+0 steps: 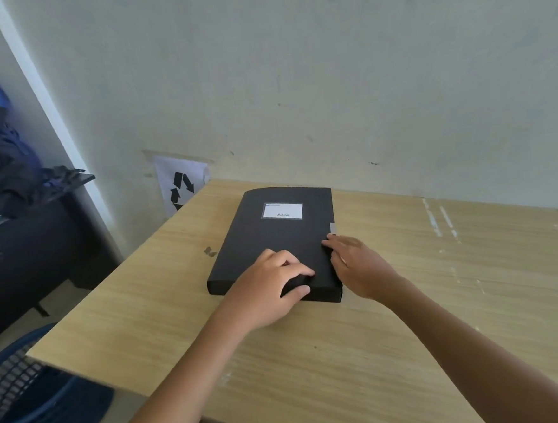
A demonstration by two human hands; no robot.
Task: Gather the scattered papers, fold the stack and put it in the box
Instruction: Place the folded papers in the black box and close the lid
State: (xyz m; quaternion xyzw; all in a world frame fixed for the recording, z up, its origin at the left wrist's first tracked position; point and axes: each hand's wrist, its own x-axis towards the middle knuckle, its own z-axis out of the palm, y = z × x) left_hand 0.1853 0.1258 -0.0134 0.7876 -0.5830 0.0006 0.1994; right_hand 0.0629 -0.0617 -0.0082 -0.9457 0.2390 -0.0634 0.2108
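Note:
A flat black box with a white label near its far end lies closed on the wooden table. My left hand rests on the box's near end, fingers curled over the lid and thumb against the front edge. My right hand touches the box's right edge, fingertips on the lid close to a small grey tab. No loose papers show anywhere in view.
The table stands against a pale wall. A sheet with a recycling symbol is taped low on the wall at the table's left corner. A blue mesh basket stands on the floor at the left, dark bags beyond it.

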